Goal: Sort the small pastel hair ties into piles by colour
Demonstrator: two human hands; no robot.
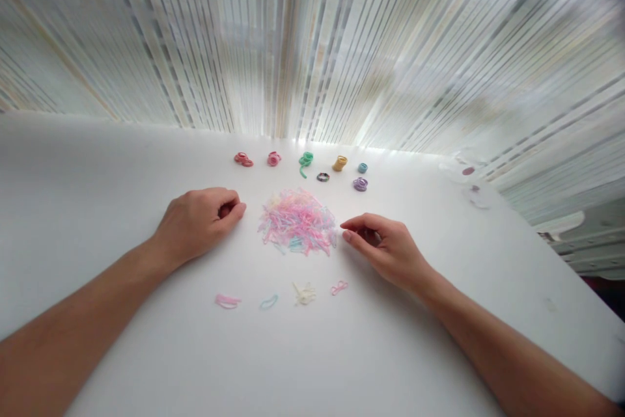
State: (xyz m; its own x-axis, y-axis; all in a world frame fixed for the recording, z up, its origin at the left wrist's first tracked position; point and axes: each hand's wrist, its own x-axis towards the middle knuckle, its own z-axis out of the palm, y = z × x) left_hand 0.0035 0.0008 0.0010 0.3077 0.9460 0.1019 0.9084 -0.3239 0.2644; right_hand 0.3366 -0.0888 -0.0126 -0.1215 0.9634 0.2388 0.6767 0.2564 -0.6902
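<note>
A loose pile of thin elastic bands, mostly pink with some pale blue and white, lies in the middle of the white table. Left of it rests my left hand, its fingers curled in and the thumb near the forefinger; nothing shows in it. At the pile's right edge is my right hand, thumb and forefinger brought close together. Whether a band is between those tips is too small to tell. Nearer me lie a few pink bands, a pale blue band, a cream bunch and a twisted pink band.
Along the back sit coiled bundles: red, pink, green, yellow, blue and purple. A dark multicoloured ring lies among them. Clear plastic pieces are far right, before a striped curtain.
</note>
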